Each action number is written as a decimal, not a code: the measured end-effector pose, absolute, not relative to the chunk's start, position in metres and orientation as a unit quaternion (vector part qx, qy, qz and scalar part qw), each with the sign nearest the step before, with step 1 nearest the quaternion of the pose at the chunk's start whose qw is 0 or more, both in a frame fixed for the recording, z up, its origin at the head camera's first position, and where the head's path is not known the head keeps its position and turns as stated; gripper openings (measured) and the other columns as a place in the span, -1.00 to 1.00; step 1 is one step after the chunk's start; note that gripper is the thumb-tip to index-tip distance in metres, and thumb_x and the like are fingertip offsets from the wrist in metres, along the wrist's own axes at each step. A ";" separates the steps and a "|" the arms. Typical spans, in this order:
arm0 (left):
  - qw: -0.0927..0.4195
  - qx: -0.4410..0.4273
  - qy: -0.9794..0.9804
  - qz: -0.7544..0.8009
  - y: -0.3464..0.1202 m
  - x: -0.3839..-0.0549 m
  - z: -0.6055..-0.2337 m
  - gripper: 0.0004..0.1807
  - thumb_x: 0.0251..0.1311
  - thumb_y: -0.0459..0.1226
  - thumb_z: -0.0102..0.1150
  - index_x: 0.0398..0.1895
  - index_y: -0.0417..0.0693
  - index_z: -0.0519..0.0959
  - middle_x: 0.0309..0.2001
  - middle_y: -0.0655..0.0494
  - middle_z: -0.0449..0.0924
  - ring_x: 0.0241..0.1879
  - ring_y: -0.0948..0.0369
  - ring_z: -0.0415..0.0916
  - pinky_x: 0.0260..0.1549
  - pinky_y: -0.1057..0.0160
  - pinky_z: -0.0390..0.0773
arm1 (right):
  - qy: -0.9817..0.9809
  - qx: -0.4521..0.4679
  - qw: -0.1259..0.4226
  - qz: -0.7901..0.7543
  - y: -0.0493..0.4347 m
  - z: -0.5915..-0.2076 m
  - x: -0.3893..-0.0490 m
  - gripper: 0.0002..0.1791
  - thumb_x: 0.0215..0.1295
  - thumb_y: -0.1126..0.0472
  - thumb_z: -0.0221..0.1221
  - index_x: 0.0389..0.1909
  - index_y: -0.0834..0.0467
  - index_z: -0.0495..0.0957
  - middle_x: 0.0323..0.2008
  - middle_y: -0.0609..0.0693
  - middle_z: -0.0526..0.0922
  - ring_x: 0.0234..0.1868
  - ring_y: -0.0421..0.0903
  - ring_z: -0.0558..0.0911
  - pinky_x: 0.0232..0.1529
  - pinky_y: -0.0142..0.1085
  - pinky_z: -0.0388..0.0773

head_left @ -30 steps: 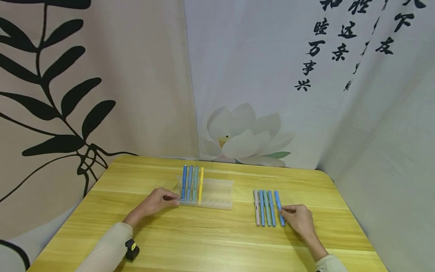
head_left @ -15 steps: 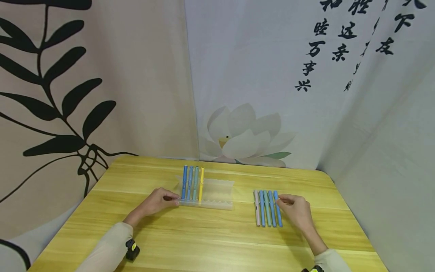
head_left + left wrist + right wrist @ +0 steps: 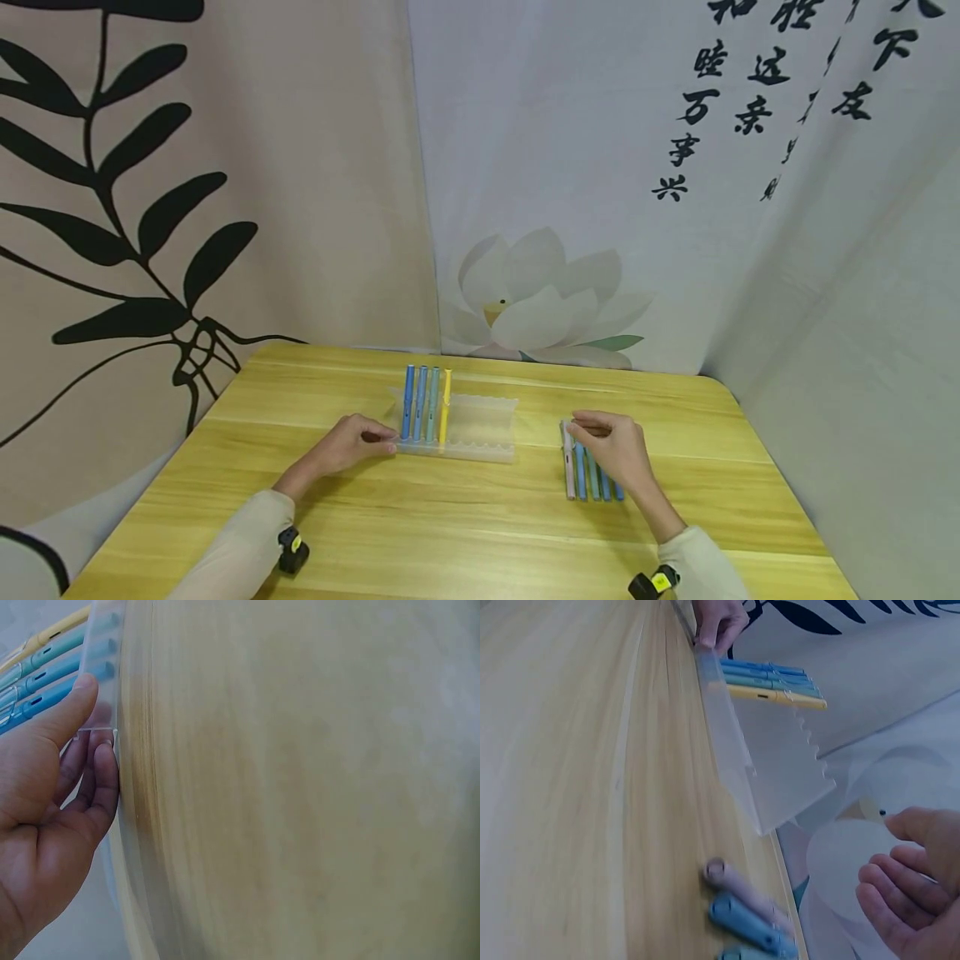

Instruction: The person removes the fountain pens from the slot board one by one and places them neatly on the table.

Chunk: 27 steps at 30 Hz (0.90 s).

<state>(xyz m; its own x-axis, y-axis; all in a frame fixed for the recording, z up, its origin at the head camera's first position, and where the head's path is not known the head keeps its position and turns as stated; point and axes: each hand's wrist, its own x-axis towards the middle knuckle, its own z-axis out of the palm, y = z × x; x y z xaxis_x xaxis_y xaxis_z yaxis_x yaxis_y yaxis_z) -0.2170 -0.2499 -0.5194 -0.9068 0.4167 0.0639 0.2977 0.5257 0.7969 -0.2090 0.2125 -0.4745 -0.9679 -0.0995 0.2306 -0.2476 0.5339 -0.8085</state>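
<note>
My left hand (image 3: 352, 444) pinches the left end of a clear plastic pen rack (image 3: 480, 429), thumb on top and fingers beneath in the left wrist view. Several pens stand side by side at the rack's left: blue ones, a green one and a yellow pen (image 3: 446, 408). Over on the right, a row of capped pens lies on the table, with a pink pen (image 3: 567, 467) leftmost, then blue and green ones. My right hand (image 3: 618, 446) is over the upper part of this row, hiding several caps. In the right wrist view its thumb and fingers are apart, holding nothing.
The wooden table (image 3: 450, 533) ends at a back edge near a printed curtain (image 3: 570, 167). Bare wood lies between the rack and the loose pens. Both wrists wear small black devices.
The rightmost blue pen has shifted left, close against the row. My right hand has let it go and moved left across the row toward the pink pen. The left hand stays put.
</note>
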 end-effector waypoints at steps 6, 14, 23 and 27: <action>0.063 0.202 0.876 0.433 -0.249 -0.216 -0.519 -0.68 0.35 -0.17 0.33 0.00 -0.22 0.74 -0.04 -0.06 0.76 -0.12 0.18 0.66 -0.19 0.34 0.61 | -0.855 0.129 0.071 0.497 0.189 -0.473 -0.214 -0.69 0.32 0.10 0.39 0.02 0.12 0.75 -0.14 0.01 0.80 -0.18 -0.11 0.77 -0.17 -0.34 0.68; 0.059 0.200 0.880 0.427 -0.250 -0.217 -0.521 -0.68 0.34 -0.16 0.34 -0.01 -0.21 0.75 -0.05 -0.05 0.76 -0.14 0.21 0.65 -0.19 0.34 0.61 | -0.842 0.154 0.063 0.514 0.157 -0.473 -0.220 -0.70 0.30 0.08 0.41 0.01 0.08 0.76 -0.16 -0.03 0.81 -0.20 -0.14 0.76 -0.19 -0.34 0.68; 0.062 0.196 0.879 0.431 -0.249 -0.216 -0.519 -0.68 0.34 -0.17 0.34 0.00 -0.20 0.75 -0.03 -0.05 0.76 -0.11 0.18 0.66 -0.18 0.33 0.61 | -0.825 0.175 0.045 0.536 0.124 -0.480 -0.223 -0.72 0.30 0.08 0.41 -0.01 0.03 0.77 -0.17 -0.06 0.81 -0.21 -0.17 0.77 -0.19 -0.36 0.67; 0.065 0.199 0.875 0.437 -0.249 -0.215 -0.518 -0.69 0.35 -0.19 0.33 0.01 -0.21 0.74 -0.02 -0.07 0.75 -0.09 0.12 0.67 -0.18 0.34 0.61 | -0.827 0.187 0.034 0.530 0.108 -0.485 -0.224 -0.73 0.32 0.04 0.39 -0.02 0.01 0.77 -0.16 -0.06 0.80 -0.20 -0.16 0.76 -0.19 -0.36 0.67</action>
